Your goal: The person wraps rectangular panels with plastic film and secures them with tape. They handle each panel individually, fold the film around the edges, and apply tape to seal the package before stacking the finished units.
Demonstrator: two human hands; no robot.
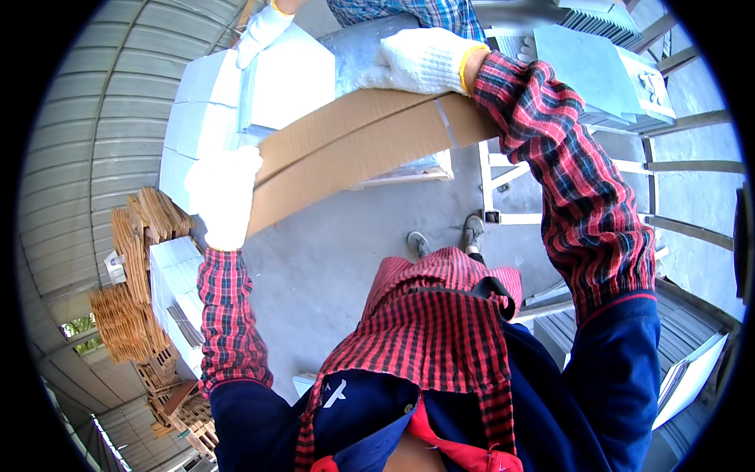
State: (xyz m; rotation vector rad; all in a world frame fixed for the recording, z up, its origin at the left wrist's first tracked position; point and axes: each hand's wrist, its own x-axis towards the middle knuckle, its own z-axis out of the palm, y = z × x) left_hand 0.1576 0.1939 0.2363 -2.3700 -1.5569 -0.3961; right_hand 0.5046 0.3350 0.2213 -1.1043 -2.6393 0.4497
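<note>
A long brown cardboard box (354, 145) with a dark seam along it is held tilted in front of me. My left hand (224, 193), in a white knit glove, is closed around its left end. My right hand (429, 61), gloved the same way with a yellow cuff, is closed at its far right edge; the fingertips are partly hidden. Behind the box stands a white block-like pack (291, 75), with a grey wrapped surface (358, 51) beside it. Another person's gloved hand (263, 33) rests on the white pack's far left corner.
The other person's blue checked shirt (409, 11) shows at the far edge. White cartons (197, 98) are stacked at left, near piled brown slatted wood (130, 287). At right are a white metal frame (515, 219) and stacked grey sheets (586, 75); more panels (684, 370) lean nearer.
</note>
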